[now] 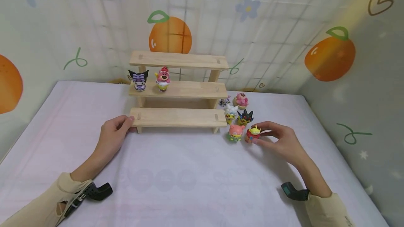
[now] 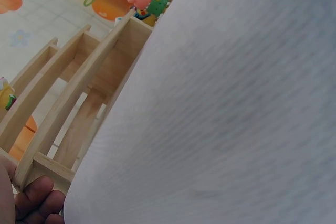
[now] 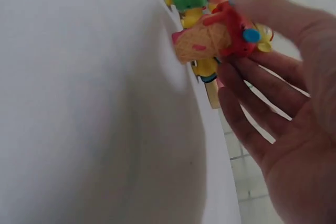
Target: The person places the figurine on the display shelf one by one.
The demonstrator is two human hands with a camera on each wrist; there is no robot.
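A three-step wooden display shelf stands on the white table. My left hand grips the left end of its lowest step, thumb at the top edge and fingers curled below, as the left wrist view shows. Between thumb and fingertips, my right hand pinches a small red figurine with a yellow-green top and a waffle-cone base. Beside it on the left stands a pink figurine with a green lower part. On the middle step are a black-and-purple figurine and a pink bear figurine with a red top.
Right of the shelf, several figurines stand grouped: a black-eared one, a white fluffy-topped one, a pink one and a small greyish one. A cloth curtain printed with oranges hangs behind the table.
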